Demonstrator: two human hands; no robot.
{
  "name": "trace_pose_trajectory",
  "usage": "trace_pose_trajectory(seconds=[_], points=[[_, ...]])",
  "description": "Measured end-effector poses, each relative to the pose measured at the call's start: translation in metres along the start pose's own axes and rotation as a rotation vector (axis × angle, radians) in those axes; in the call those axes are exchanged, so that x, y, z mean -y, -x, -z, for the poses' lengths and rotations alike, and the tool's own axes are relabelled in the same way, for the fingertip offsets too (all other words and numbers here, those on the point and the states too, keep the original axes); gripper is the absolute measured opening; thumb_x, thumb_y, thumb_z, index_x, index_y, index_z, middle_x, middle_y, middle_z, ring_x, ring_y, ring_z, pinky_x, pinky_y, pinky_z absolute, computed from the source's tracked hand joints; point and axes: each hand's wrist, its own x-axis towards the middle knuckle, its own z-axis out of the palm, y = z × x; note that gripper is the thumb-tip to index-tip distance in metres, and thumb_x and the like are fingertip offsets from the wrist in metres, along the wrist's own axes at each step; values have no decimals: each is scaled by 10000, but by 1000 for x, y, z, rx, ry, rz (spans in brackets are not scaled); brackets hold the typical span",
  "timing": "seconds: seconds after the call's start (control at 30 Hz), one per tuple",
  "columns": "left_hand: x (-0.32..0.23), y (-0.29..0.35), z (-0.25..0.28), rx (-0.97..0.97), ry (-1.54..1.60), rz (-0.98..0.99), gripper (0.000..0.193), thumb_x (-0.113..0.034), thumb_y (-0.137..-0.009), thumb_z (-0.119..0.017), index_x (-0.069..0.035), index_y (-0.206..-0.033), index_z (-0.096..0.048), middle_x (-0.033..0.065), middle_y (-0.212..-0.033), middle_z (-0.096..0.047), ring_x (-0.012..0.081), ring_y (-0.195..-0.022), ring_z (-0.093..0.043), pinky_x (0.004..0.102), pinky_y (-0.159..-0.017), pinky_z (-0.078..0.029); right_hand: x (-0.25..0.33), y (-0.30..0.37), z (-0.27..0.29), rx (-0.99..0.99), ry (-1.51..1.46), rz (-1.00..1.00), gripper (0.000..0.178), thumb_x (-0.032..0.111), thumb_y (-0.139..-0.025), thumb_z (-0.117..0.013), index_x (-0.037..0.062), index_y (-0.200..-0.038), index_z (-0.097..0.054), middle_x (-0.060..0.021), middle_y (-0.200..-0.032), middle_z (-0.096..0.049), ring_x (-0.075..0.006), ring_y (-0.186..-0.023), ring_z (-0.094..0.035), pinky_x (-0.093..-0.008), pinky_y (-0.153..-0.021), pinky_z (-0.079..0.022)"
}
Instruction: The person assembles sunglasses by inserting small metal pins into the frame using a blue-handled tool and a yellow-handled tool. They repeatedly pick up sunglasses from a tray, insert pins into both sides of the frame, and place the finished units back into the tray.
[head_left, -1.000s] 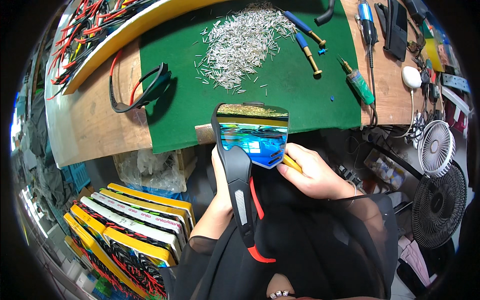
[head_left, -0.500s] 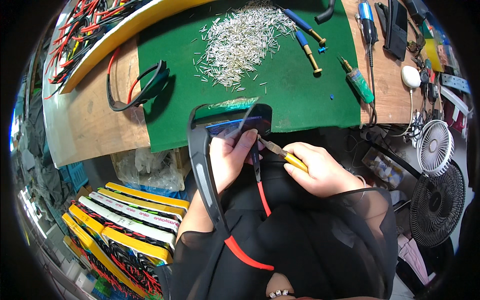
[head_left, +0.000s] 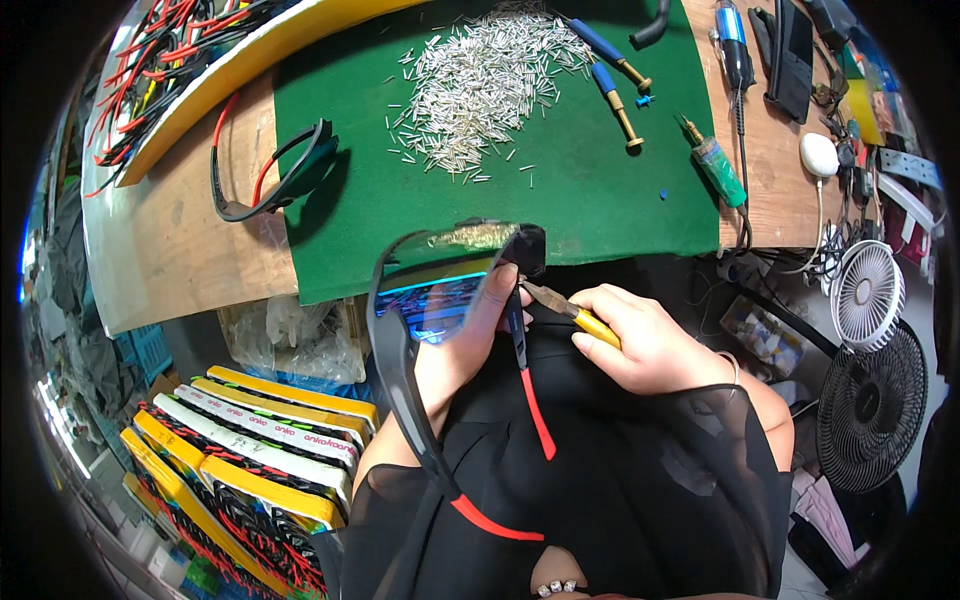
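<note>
My left hand (head_left: 458, 352) is closed round a pair of black sunglasses (head_left: 402, 375) with red temple tips, its thumb near one hinge. The mirrored lens (head_left: 440, 295) covers part of its fingers. My right hand (head_left: 632, 338) grips pliers (head_left: 594, 325) with yellow handles. The plier jaws meet the sunglasses near that hinge, beside the left thumb. What they pinch there is too small to make out. Both temples hang down toward my lap.
Ahead, a green mat (head_left: 600, 205) bears a heap of small metal pins (head_left: 480, 90), blue-handled screwdrivers (head_left: 615, 100) and a green-handled tool (head_left: 718, 170). More sunglasses (head_left: 265, 205) lie left. Filled yellow trays (head_left: 270, 490) stand at lower left, fans (head_left: 870, 400) at right.
The sunglasses have tilted in my left hand, so more of the mirrored lens faces up. The temple by the pliers has swung slightly. The pliers stay at the hinge, nearly unmoved.
</note>
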Motion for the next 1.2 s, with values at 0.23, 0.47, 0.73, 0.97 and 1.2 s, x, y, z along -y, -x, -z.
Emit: trace_pose_trajectory(seconds=[0.23,0.47,0.73,0.97,1.2], points=[[3,-1,0,-3,-38,-29,182,-179,-900,-499,2,-893,-519,57,-718,-586,91,-574,-562,211,-546,-500,1,-2,-1,31,-65,-50,290,173,-792,-563,1,-1016,-494,-185,-910,-542,-355,-854,-540,-391,-743,-443],[-5,-7,12,171,166,245,235,-241,-893,-517,-34,-781,-508,40,-644,-573,55,-481,-500,196,-485,-449,-2,-1,-5,-183,380,198,300,98,-716,-618,9,-981,-512,-143,-776,-507,-293,-725,-534,-340,-646,-448],[6,4,-7,-54,27,-118,175,-171,-902,-494,1,-885,-525,36,-657,-567,78,-534,-526,202,-503,-438,-8,2,-7,-56,-74,54,290,103,-720,-616,8,-973,-511,-136,-786,-512,-289,-696,-534,-354,-633,-450],[-8,1,5,97,120,167,276,-252,-894,-513,-11,-758,-510,46,-643,-572,65,-501,-504,199,-486,-438,-3,-1,-6,-234,432,272,284,112,-736,-612,8,-981,-514,-142,-804,-523,-301,-708,-545,-355,-646,-459],[-10,1,7,114,108,133,229,-219,-886,-533,-11,-790,-539,44,-651,-586,41,-490,-480,165,-459,-388,-1,3,-3,-68,59,61,280,122,-754,-605,15,-998,-520,-152,-818,-531,-315,-734,-556,-352,-666,-465]])
